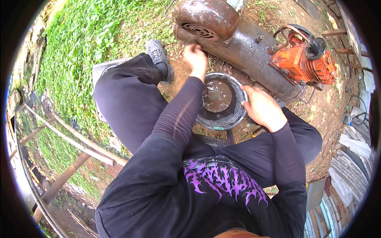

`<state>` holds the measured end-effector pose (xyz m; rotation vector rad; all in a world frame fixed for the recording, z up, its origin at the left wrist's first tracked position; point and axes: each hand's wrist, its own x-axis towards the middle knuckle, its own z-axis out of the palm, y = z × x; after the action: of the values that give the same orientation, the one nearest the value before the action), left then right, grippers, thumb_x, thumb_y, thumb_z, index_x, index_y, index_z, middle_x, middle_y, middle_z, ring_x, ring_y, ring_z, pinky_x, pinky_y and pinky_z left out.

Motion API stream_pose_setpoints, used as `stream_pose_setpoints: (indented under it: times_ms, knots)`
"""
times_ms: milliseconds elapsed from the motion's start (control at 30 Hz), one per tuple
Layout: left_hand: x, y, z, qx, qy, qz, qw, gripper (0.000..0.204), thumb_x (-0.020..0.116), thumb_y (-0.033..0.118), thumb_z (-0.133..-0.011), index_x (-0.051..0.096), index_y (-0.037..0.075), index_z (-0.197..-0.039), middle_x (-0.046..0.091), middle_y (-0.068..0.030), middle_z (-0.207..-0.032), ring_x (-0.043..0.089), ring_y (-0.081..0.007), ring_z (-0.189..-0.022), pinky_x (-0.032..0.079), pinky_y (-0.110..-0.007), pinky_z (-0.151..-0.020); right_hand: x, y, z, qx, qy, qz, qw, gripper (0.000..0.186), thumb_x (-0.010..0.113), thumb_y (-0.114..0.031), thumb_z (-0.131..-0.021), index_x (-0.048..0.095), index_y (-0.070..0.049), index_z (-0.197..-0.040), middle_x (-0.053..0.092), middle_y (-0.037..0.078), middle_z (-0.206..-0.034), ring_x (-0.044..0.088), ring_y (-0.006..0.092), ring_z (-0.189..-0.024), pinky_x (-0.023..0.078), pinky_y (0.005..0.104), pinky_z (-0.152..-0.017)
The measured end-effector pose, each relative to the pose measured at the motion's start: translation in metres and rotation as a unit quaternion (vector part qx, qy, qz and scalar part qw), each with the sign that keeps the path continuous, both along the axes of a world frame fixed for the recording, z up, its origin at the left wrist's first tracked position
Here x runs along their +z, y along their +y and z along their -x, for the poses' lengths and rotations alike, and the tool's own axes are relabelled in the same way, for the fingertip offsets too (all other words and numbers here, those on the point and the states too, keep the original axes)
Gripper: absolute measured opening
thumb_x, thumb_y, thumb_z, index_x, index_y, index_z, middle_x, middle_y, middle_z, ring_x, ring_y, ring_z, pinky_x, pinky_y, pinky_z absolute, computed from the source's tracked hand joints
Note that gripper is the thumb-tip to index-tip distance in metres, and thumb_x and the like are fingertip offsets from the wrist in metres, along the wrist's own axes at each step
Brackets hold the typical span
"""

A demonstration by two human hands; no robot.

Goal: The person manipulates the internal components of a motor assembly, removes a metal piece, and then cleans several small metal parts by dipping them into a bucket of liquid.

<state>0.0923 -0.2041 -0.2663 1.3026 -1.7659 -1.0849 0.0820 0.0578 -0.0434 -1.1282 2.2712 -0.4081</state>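
Note:
My left hand (pixel 194 58) is raised beside the underside of a dark, oily tank (pixel 248 49), fingers loosely bent and apart, with nothing visible in them. My right hand (pixel 262 106) grips the right rim of a round, scuffed dark basin (pixel 220 123) between my legs. Murky brown liquid (pixel 220 95) lies in it, around a small squarish object (pixel 213 93) that is hard to make out. On the tank sit a rusty motor housing (pixel 206 16) with a slotted vent and an orange compressor pump (pixel 301 63) with a dark cylindrical fitting.
Grass (pixel 71 47) and bare soil surround me. Wooden poles (pixel 71 144) lie to the left. Corrugated sheets (pixel 351 174) and a cable (pixel 359 115) are at the right. My shoe (pixel 158 55) rests beside the tank, and a flat object (pixel 101 71) lies behind my left knee.

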Motion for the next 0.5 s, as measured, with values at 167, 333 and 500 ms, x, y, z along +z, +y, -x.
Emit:
stream_pose_setpoints:
  times_ms: [167, 333, 500]
  knots:
    - [-0.005, -0.05, -0.001, -0.009, 0.102, 0.109, 0.989, 0.012, 0.063, -0.009, -0.083, 0.069, 0.0, -0.088, 0.069, -0.0139, -0.089, 0.066, -0.0265, -0.083, 0.054, -0.04, -0.08, 0.003, -0.011, 0.0, 0.011, -0.018, -0.019, 1.0, 0.048, 0.068, -0.016, -0.091, 0.056, -0.001, -0.134, 0.067, 0.022, -0.108, 0.067, 0.038, -0.103, 0.054, 0.0464, -0.09]
    - [0.017, 0.033, -0.002, -0.152, 0.052, 0.074, 0.984, 0.009, 0.068, -0.006, -0.083, 0.066, 0.003, -0.085, 0.066, -0.0146, -0.087, 0.066, -0.0322, -0.085, 0.053, -0.041, -0.082, -0.002, -0.014, 0.002, 0.014, -0.017, -0.023, 1.0, 0.048, 0.068, -0.017, -0.091, 0.056, -0.001, -0.134, 0.067, 0.023, -0.108, 0.067, 0.0388, -0.104, 0.054, 0.0464, -0.091]
    - [0.012, -0.037, 0.013, 0.026, 0.088, -0.019, 0.996, 0.01, 0.072, -0.001, -0.088, 0.066, -0.001, -0.095, 0.069, -0.0136, -0.091, 0.064, -0.024, -0.083, 0.052, -0.037, -0.083, -0.003, -0.015, 0.003, 0.016, -0.012, -0.01, 1.0, 0.048, 0.068, -0.016, -0.091, 0.056, -0.001, -0.135, 0.067, 0.023, -0.108, 0.067, 0.0388, -0.104, 0.054, 0.0463, -0.091]
